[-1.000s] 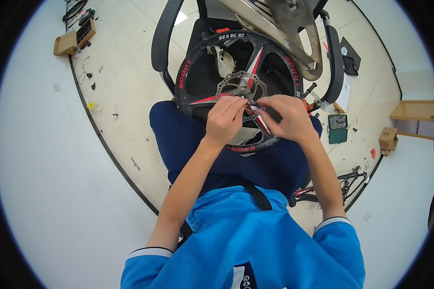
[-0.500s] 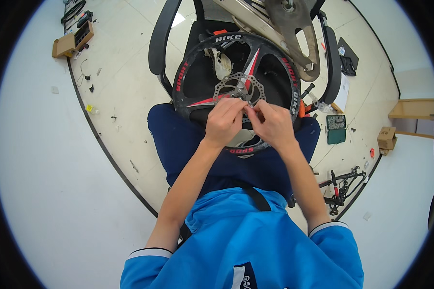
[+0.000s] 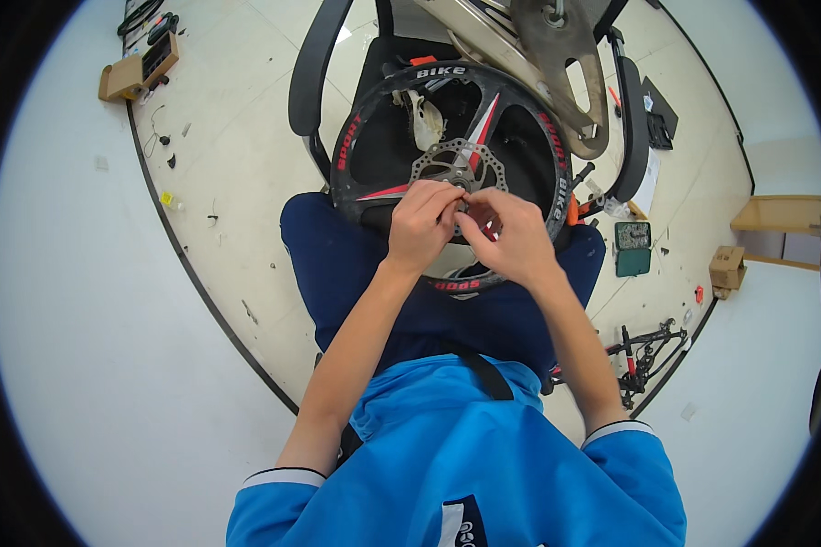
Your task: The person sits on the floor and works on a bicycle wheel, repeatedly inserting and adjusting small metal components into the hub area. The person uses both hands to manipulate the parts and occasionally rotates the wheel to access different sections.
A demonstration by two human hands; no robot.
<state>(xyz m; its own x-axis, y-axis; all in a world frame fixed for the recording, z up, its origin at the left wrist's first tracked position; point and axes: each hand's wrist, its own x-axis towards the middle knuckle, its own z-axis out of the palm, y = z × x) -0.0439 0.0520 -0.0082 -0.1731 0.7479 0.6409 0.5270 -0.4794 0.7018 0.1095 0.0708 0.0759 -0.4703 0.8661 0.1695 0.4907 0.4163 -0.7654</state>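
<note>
A black bicycle wheel (image 3: 359, 150) with red and white spokes lies on the seat of a black chair and against my dark trousers. A perforated brake rotor (image 3: 489, 164) surrounds its hub. My left hand (image 3: 421, 221) is at the hub, fingertips pinched on something small that I cannot make out. Just right of it, my right hand (image 3: 509, 234) has its bent thumb and forefinger at the same spot, touching or nearly touching the left fingers; what they hold is hidden. The lower part of the rotor is covered by my hands.
A large metal part (image 3: 566, 82) rests across the chair, whose armrests (image 3: 306, 87) flank the wheel. On the floor are a green tool case (image 3: 632, 248), cardboard boxes (image 3: 727, 269), an open box (image 3: 123, 80) and a bicycle frame (image 3: 639, 360). A wooden shelf (image 3: 780, 214) stands right.
My right hand has moved leftward to the hub, its thumb and fingers drawing close to my left hand's fingertips. My left hand has stayed almost in place.
</note>
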